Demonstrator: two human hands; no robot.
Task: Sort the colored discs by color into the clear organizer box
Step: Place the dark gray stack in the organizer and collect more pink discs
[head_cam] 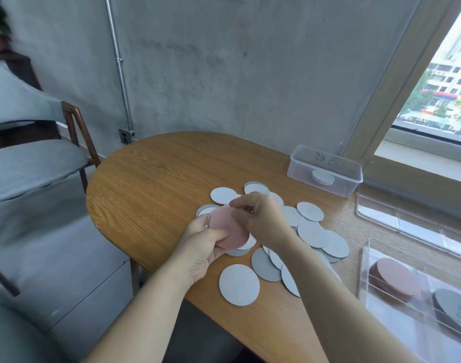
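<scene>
Several grey and white discs (312,233) lie scattered over the middle of the wooden table (156,179). My left hand (200,247) grips a stack of pink discs (224,224) just above that pile. My right hand (260,216) hovers over the stack's far edge, fingers curled and pinched; whether it holds a disc is unclear. The clear organizer box (368,260) sits at the right edge, with pink discs (395,280) in one compartment and grey discs (453,310) in the one beside it.
A small clear tub (326,170) with a white round piece inside stands at the back right. A clear lid (407,226) lies between it and the organizer. A chair (74,132) stands left of the table, a concrete wall behind, a window to the right.
</scene>
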